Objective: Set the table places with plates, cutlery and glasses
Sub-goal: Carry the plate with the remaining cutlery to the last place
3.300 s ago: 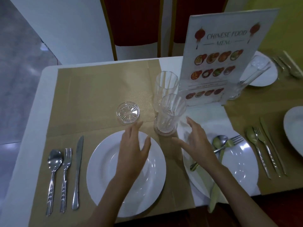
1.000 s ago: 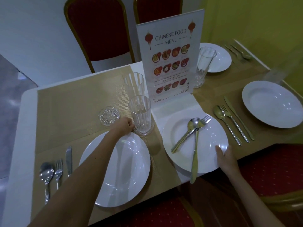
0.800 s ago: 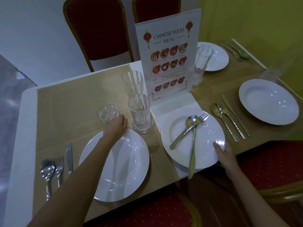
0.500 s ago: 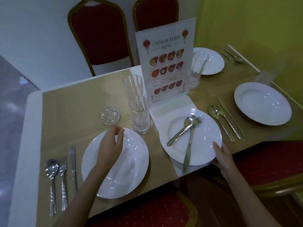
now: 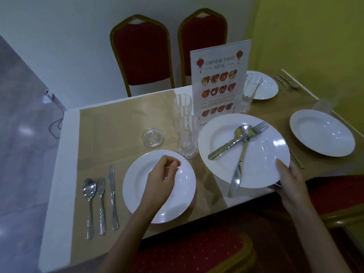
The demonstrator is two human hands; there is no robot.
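My right hand [image 5: 288,179] grips the near right rim of a white plate [image 5: 220,134] and holds it raised above the table. A spoon [image 5: 230,141], a fork [image 5: 256,128] and a knife [image 5: 237,172] lie crossed on that plate. My left hand [image 5: 162,177] hovers with loosely curled fingers over another white plate [image 5: 141,196] on the gold placemat [image 5: 118,123], holding nothing. Left of that plate lie a spoon [image 5: 89,201], a fork [image 5: 101,203] and a knife [image 5: 112,196]. Two tall glasses [image 5: 187,136] stand between the plates, and a small glass coaster [image 5: 153,137] sits behind.
A standing menu card [image 5: 218,81] rises at the table's middle. Farther right are a third glass [image 5: 251,91], two more white plates [image 5: 322,133] and cutlery [image 5: 285,79]. Red chairs [image 5: 141,50] stand behind the table, and one red seat [image 5: 189,251] is under my arms.
My right hand has lifted the plate with the cutlery off the table. My left hand has drawn back from the glasses and curled over the near plate.
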